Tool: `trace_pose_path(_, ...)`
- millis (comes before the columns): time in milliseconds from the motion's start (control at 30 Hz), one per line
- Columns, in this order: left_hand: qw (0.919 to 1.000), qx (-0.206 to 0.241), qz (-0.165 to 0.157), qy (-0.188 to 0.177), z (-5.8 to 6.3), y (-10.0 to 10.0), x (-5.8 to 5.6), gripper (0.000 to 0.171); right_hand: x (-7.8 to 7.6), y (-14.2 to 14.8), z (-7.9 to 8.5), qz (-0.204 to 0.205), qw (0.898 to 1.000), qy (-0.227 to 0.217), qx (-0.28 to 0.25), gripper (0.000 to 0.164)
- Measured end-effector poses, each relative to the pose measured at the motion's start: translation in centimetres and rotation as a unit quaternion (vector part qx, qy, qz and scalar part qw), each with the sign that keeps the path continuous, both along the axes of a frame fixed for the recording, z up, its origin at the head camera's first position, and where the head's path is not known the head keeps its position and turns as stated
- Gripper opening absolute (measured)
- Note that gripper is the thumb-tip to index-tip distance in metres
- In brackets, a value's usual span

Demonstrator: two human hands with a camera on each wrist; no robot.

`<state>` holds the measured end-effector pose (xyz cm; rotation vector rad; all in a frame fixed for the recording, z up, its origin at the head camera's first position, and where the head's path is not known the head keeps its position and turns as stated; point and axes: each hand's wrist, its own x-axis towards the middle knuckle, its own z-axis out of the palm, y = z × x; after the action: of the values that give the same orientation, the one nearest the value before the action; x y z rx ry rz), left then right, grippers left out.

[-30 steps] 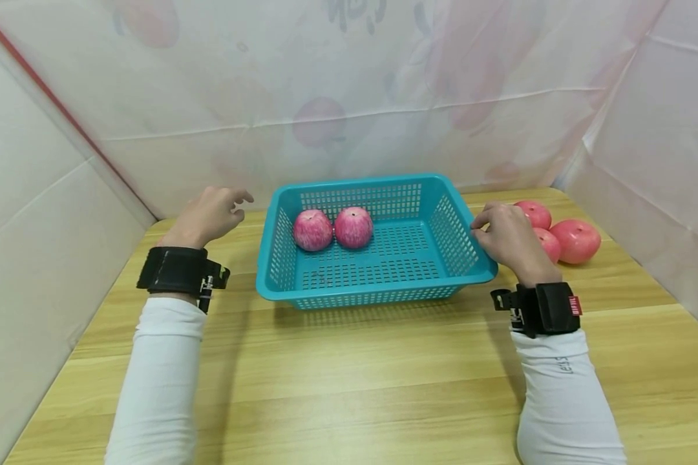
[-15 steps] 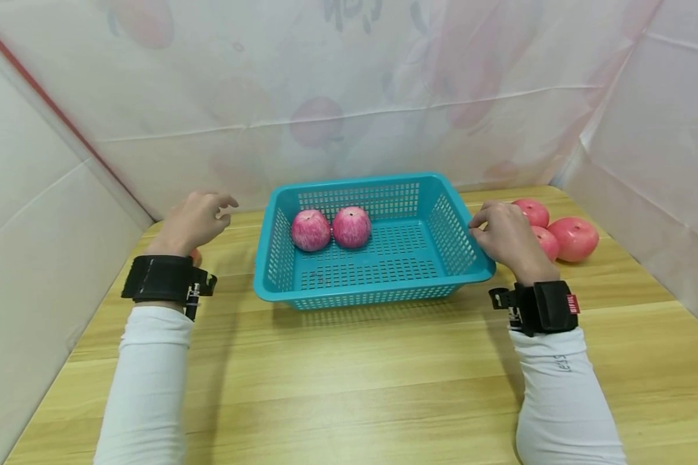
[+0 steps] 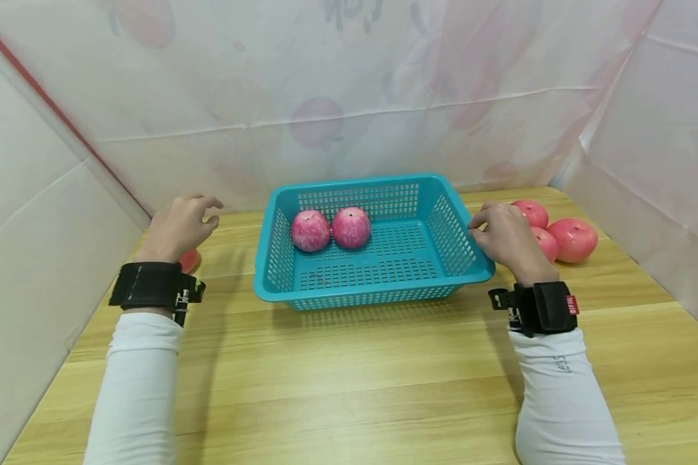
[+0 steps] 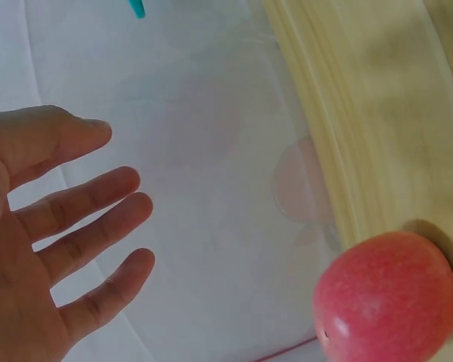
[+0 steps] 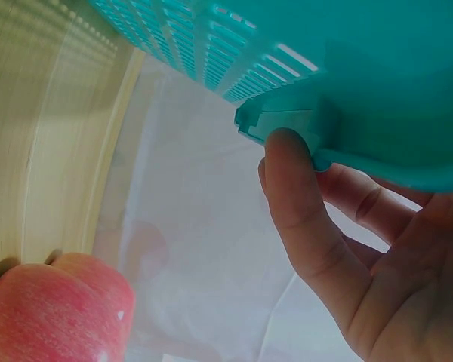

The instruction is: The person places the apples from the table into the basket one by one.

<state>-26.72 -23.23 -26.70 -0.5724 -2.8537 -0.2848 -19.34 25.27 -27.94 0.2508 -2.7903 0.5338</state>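
Observation:
A teal plastic basket (image 3: 372, 297) with slotted walls stands mid-table in the head view. Two striped red apples, a left apple (image 3: 311, 230) and a right apple (image 3: 351, 227), lie side by side in its left part. My right hand (image 3: 507, 236) grips the basket's right rim; the right wrist view shows the thumb (image 5: 298, 196) against the rim's underside. Away to the left, my left hand (image 3: 177, 226) hovers with relaxed, spread fingers and holds nothing. A pinkish-red apple (image 4: 385, 298) rests on the table near it, partly hidden by the wrist in the head view.
Three pinkish-red apples (image 3: 572, 240) sit together on the table just beyond the right hand, partly covered by it. The wooden table (image 3: 349, 387) is bounded by white printed cloth (image 3: 209, 97) at the back and both sides.
My left hand has moved left and slightly down, away from the basket, and the apple beside its wrist has come into sight. The right hand keeps its grip on the rim.

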Motion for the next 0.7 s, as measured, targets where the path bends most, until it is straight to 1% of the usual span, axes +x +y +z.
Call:
trace_pose_path(200,0.9998,-0.005,0.014,0.011,-0.5,-1.0,-0.2,0.029,0.0,0.0,-0.1,0.0,1.0,0.0,0.002,0.016)
trace_pose_path(433,0.9995,-0.004,0.023,0.02,-1.0,-2.2,0.0,0.029,0.0,0.0,0.0,0.002,1.0,0.004,0.006,0.016)
trace_pose_path(700,0.999,0.0,0.024,0.038,-1.6,-3.0,-0.2,0.029,0.0,0.0,0.0,0.001,1.0,0.002,0.004,0.016)
